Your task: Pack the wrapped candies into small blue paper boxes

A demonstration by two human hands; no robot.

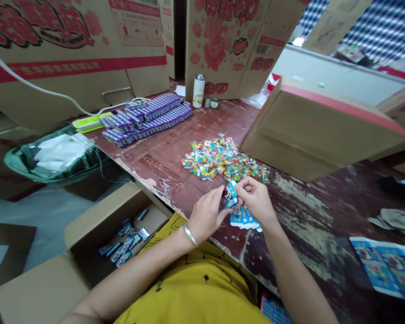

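Both hands meet over the worn red table (310, 216) near its front edge. My left hand (207, 213), with a silver bangle on the wrist, and my right hand (254, 198) pinch a small blue box (231, 192) between their fingertips. Under my right hand lies a short stack of flat blue boxes (243, 220). Just beyond the hands spreads a pile of small colourful sachets (222, 159).
Rows of purple boxes (145, 118) lie at the far left by a green power strip (91, 121). A large carton (317, 130) stands at the right, a Minions flask (198, 90) at the back. An open carton (87, 234) below left holds several small blue boxes. Blue printed sheets (388, 265) lie at right.
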